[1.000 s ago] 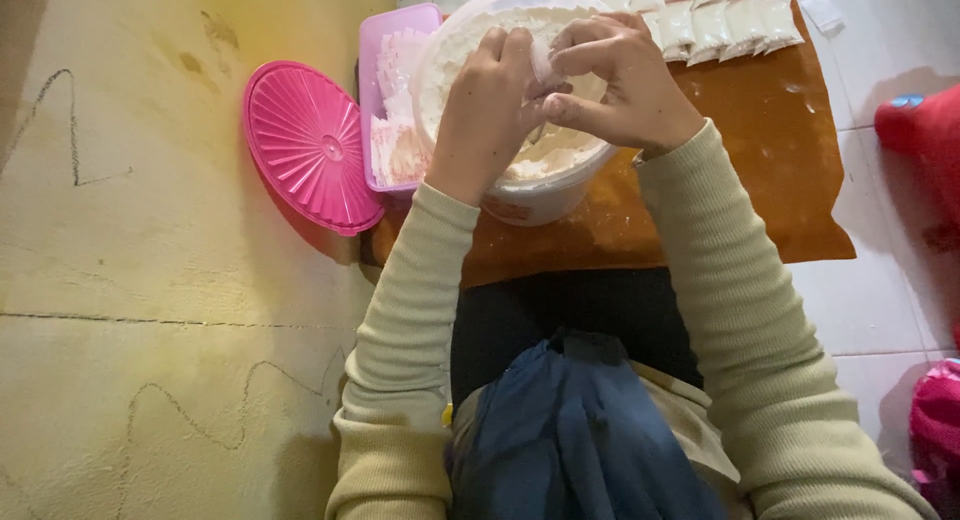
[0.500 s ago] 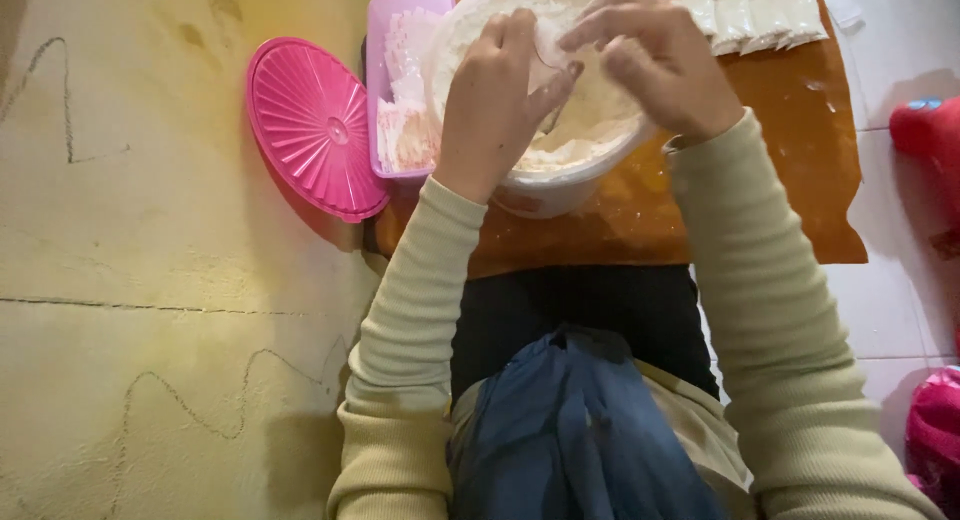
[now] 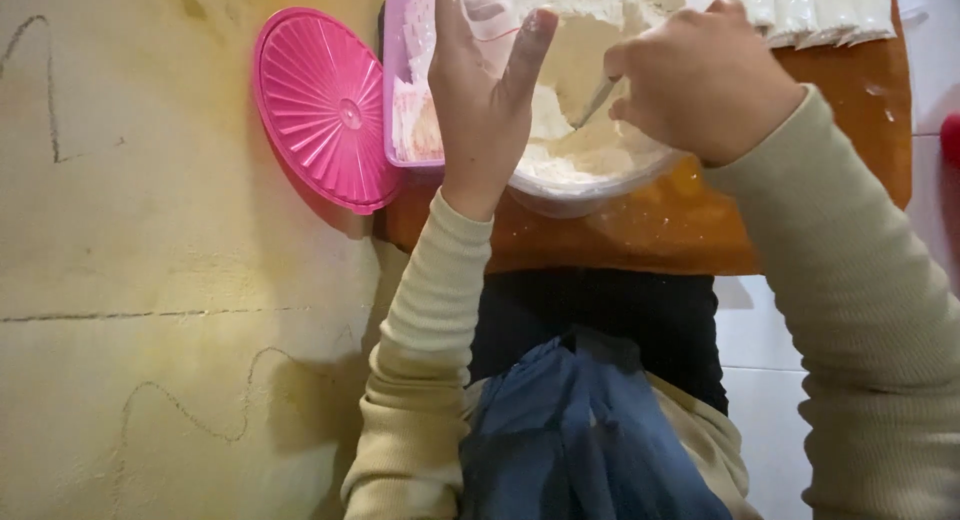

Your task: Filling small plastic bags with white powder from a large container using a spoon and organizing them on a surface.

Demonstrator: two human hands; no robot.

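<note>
Over the round clear plastic bowl of white flour my left hand holds up a small clear plastic bag, pinched between my spread fingers. My right hand is curled shut around a thin metal spoon that dips into the flour. The bowl sits on a low orange-brown wooden table, near its front edge. I think the flour could spill if my spoon misses the little bag's mouth. A hard push might tip the bowl off the edge. Just beside it sits a pink plastic box and a round pink ribbed lid.
</note>
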